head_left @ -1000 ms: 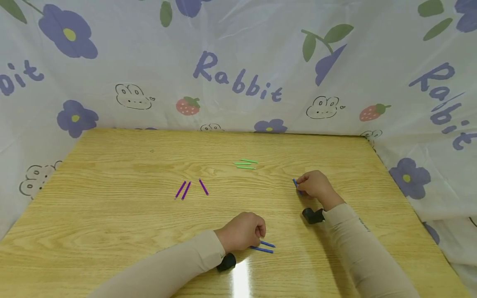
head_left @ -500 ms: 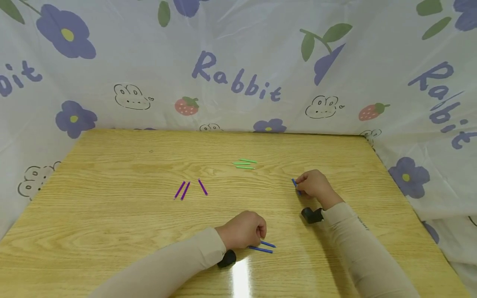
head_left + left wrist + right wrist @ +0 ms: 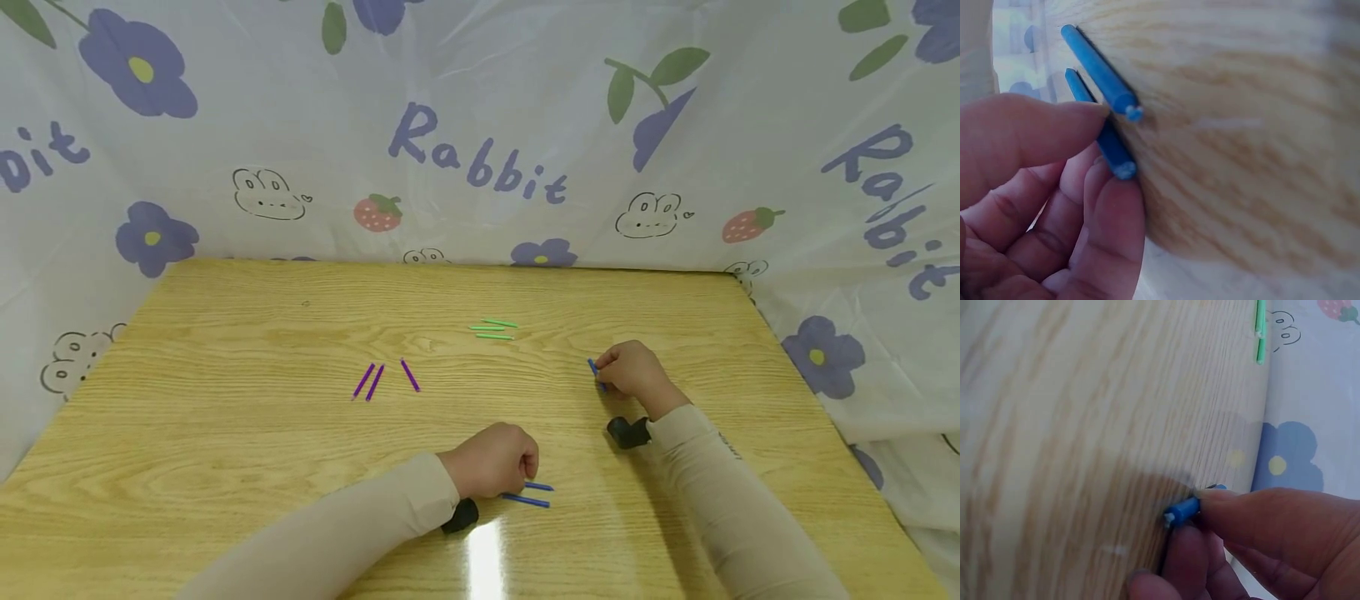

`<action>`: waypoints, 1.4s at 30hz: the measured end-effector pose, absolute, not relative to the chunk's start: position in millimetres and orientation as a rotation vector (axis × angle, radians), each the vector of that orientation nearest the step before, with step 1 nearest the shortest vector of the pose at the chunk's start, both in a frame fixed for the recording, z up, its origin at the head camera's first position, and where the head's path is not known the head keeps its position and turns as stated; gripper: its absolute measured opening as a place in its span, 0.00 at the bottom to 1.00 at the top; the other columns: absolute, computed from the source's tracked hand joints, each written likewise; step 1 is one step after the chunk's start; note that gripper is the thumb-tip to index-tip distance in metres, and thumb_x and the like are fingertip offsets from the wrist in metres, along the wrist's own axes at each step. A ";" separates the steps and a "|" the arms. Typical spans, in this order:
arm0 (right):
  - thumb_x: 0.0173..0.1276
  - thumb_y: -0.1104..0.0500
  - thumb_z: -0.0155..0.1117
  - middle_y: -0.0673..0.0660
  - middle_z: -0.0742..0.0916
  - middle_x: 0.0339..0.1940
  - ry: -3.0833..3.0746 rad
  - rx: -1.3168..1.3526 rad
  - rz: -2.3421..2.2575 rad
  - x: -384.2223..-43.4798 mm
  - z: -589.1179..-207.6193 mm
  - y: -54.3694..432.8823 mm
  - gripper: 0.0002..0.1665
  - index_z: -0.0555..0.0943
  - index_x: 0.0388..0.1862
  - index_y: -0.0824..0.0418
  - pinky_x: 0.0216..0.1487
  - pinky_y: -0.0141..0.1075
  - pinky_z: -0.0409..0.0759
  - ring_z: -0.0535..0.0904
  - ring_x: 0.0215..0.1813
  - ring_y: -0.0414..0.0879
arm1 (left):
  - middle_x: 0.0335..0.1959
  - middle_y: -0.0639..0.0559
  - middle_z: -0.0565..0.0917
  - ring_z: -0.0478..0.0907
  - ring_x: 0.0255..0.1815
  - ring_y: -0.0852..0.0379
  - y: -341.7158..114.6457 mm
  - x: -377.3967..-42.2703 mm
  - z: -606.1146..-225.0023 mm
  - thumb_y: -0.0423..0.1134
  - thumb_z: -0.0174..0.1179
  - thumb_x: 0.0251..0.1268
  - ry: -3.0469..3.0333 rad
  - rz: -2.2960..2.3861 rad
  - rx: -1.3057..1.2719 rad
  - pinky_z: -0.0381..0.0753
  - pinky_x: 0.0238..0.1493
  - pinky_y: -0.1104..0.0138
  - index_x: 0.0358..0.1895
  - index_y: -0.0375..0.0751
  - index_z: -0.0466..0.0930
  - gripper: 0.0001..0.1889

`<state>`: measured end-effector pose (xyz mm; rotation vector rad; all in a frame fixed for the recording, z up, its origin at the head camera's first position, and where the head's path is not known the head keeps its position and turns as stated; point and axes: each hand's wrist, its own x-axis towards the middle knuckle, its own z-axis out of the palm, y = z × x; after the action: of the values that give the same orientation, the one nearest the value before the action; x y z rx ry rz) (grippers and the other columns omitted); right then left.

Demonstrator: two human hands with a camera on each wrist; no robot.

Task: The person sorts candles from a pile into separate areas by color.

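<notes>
In the head view, my left hand (image 3: 491, 460) is low at the table's middle, beside two thin blue sticks. Its thumb and forefinger pinch one blue stick (image 3: 1113, 147) near its end, as the left wrist view shows. The other blue stick (image 3: 1099, 65) lies alongside, close to the thumb tip. Farther right, my right hand (image 3: 634, 375) pinches a third blue stick (image 3: 1183, 511) between thumb and fingers. Part of that stick is hidden behind the thumb; it is at the tabletop, slanted in the head view.
Purple sticks (image 3: 375, 382) lie left of centre on the wooden table (image 3: 247, 467), two close together and one apart. Several green sticks (image 3: 495, 337) lie side by side toward the back. A printed curtain (image 3: 480, 100) hangs behind. Black wrist cameras (image 3: 628, 433) sit under both wrists.
My left hand has shifted very slightly up and right. The right hand and the sticks stay nearly where they were.
</notes>
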<state>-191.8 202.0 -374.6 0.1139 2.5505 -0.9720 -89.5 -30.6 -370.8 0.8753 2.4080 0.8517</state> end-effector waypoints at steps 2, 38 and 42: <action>0.66 0.68 0.58 0.62 0.85 0.34 2.549 0.114 -0.974 -192.0 -374.4 201.9 0.13 0.80 0.48 0.73 0.31 0.36 0.81 0.79 0.31 0.45 | 0.19 0.58 0.73 0.63 0.22 0.64 -30.2 -89.8 -369.9 0.17 0.57 0.46 2.411 0.846 0.880 0.65 0.25 0.75 0.23 0.38 0.80 0.12; 0.66 0.66 0.59 0.62 0.85 0.36 2.552 0.105 -0.966 -188.7 -369.1 199.1 0.15 0.80 0.50 0.73 0.32 0.38 0.81 0.79 0.32 0.45 | 0.22 0.59 0.79 0.66 0.23 0.66 -28.4 -92.4 -373.2 0.19 0.60 0.47 2.421 0.763 0.885 0.69 0.27 0.76 0.25 0.40 0.83 0.11; 0.67 0.64 0.58 0.64 0.85 0.40 2.582 0.087 -0.946 -186.0 -366.8 200.4 0.17 0.79 0.52 0.72 0.34 0.39 0.81 0.81 0.36 0.49 | 0.22 0.57 0.79 0.65 0.23 0.66 -30.3 -93.8 -372.8 0.18 0.59 0.48 2.389 0.822 0.872 0.67 0.26 0.76 0.25 0.38 0.84 0.11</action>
<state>-186.0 200.4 -366.8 0.0867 2.5817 -0.9464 -93.8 -30.3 -372.8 0.8718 2.3887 0.8224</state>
